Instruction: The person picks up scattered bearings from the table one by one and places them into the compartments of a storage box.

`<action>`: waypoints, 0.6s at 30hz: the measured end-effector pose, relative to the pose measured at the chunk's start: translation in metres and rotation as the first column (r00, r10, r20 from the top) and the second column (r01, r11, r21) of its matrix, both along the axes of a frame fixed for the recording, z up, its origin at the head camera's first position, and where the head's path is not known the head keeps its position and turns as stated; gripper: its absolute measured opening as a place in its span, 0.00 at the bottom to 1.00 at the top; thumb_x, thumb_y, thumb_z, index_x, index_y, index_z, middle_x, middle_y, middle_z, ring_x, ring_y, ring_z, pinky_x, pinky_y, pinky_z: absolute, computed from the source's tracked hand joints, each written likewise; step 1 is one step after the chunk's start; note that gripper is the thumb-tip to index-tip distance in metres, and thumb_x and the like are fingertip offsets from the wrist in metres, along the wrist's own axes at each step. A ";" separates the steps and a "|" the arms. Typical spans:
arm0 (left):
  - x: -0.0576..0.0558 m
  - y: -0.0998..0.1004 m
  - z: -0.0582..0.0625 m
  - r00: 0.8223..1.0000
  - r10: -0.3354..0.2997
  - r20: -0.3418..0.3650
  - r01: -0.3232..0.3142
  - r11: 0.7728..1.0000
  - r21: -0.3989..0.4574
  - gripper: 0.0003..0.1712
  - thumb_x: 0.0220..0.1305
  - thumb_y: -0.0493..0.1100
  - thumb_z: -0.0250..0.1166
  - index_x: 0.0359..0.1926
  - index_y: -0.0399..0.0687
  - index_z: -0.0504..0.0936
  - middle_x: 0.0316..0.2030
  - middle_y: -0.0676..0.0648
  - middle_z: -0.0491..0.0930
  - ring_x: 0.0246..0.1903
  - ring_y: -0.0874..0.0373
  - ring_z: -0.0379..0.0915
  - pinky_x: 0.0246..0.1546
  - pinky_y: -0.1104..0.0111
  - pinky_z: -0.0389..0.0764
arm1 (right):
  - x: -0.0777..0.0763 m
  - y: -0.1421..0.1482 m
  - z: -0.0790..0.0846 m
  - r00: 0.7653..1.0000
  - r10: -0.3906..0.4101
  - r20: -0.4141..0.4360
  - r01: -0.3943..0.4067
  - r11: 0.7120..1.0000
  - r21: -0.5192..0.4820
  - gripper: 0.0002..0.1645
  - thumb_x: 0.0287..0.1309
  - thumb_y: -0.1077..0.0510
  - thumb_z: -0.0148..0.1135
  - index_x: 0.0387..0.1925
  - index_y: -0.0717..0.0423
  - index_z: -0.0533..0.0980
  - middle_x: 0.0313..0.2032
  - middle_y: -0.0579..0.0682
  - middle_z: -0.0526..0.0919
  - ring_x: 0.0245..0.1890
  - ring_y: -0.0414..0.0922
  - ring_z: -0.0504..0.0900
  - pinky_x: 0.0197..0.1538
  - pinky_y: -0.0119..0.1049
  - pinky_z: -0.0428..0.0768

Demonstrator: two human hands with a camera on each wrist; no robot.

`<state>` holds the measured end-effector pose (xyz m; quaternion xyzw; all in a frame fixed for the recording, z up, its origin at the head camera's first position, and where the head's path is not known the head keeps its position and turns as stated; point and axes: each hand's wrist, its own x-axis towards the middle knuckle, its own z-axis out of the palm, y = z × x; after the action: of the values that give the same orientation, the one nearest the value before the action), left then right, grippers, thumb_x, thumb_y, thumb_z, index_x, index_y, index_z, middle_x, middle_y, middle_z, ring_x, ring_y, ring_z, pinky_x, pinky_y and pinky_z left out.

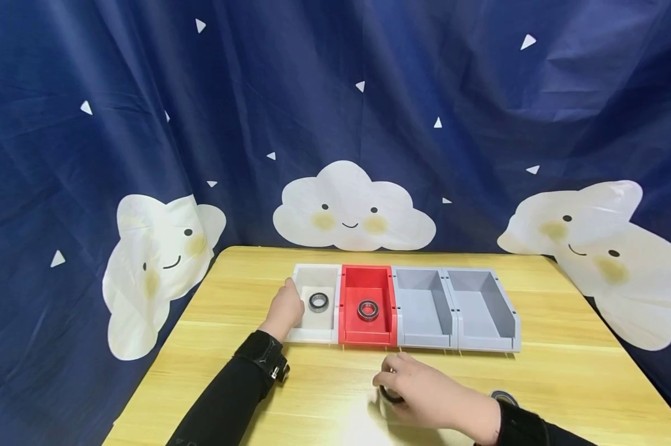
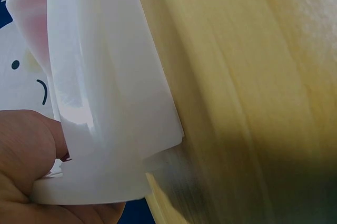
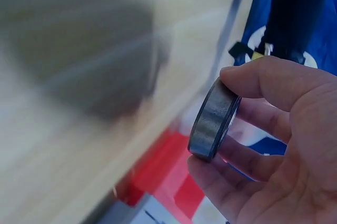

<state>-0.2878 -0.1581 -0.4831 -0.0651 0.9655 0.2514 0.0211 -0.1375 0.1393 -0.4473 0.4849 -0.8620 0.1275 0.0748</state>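
My left hand [image 1: 287, 309] grips the outer left wall of the white bin [image 1: 311, 336]; the left wrist view shows the thumb on one side of that wall [image 2: 100, 87] and fingers on the other. A ball bearing [image 1: 318, 302] lies flat in the white bin. Another bearing [image 1: 368, 310] lies in the red bin [image 1: 367, 338] beside it. Over the table in front of the bins, my right hand [image 1: 429, 393] pinches a ball bearing [image 3: 215, 121] by its rim, between thumb and fingertips. Part of that bearing is hidden by the hand in the head view.
Two grey bins [image 1: 424, 340] [image 1: 487, 344] adjoin the red one on the right. Another bearing [image 1: 504, 397] lies on the wooden table [image 1: 580, 365], partly hidden behind my right wrist. A dark blue curtain [image 1: 335, 93] with clouds hangs behind the table.
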 end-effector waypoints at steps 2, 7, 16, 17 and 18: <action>0.000 0.000 0.000 1.000 0.000 -0.003 0.000 1.000 -0.001 0.35 0.69 0.34 0.53 0.71 0.25 0.51 0.50 0.28 0.76 0.45 0.40 0.80 0.49 0.53 0.81 | -0.004 0.002 0.006 1.000 -0.013 0.011 0.013 1.000 -0.002 0.21 0.44 0.60 0.76 0.44 0.51 0.82 0.36 0.41 0.74 0.37 0.39 0.71 0.41 0.29 0.77; 0.000 0.000 0.000 1.000 0.001 -0.009 -0.001 1.000 -0.001 0.34 0.69 0.34 0.53 0.71 0.25 0.52 0.49 0.28 0.76 0.44 0.40 0.80 0.47 0.53 0.81 | -0.016 0.008 0.020 0.994 -0.069 0.081 0.067 0.997 0.036 0.23 0.45 0.60 0.77 0.46 0.52 0.81 0.40 0.43 0.75 0.40 0.41 0.75 0.45 0.36 0.81; -0.001 0.001 -0.002 1.000 -0.007 -0.022 0.007 1.000 -0.018 0.33 0.69 0.33 0.52 0.70 0.24 0.52 0.48 0.28 0.76 0.44 0.40 0.80 0.48 0.53 0.81 | -0.040 0.025 0.032 0.984 -0.132 0.122 0.127 0.991 0.048 0.23 0.45 0.61 0.77 0.46 0.51 0.81 0.38 0.44 0.75 0.41 0.45 0.76 0.45 0.41 0.81; -0.001 0.001 -0.002 1.000 -0.007 -0.022 0.006 1.000 -0.017 0.33 0.69 0.33 0.52 0.70 0.24 0.52 0.48 0.28 0.76 0.43 0.41 0.80 0.47 0.53 0.81 | -0.043 0.027 0.033 0.983 -0.140 0.116 0.135 0.990 0.049 0.24 0.45 0.61 0.77 0.47 0.51 0.81 0.39 0.44 0.76 0.41 0.45 0.76 0.45 0.42 0.81; -0.001 0.001 -0.002 1.000 -0.005 -0.022 0.004 1.000 -0.016 0.33 0.69 0.33 0.52 0.71 0.25 0.52 0.48 0.28 0.76 0.43 0.41 0.80 0.47 0.53 0.81 | -0.045 0.029 0.035 0.984 -0.145 0.106 0.141 0.989 0.049 0.24 0.45 0.62 0.77 0.47 0.52 0.82 0.39 0.45 0.76 0.41 0.46 0.77 0.45 0.43 0.81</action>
<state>-0.2883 -0.1576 -0.4853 -0.0604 0.9678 0.2441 0.0104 -0.1825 0.1682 -0.4125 0.4154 -0.8998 0.1305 0.0264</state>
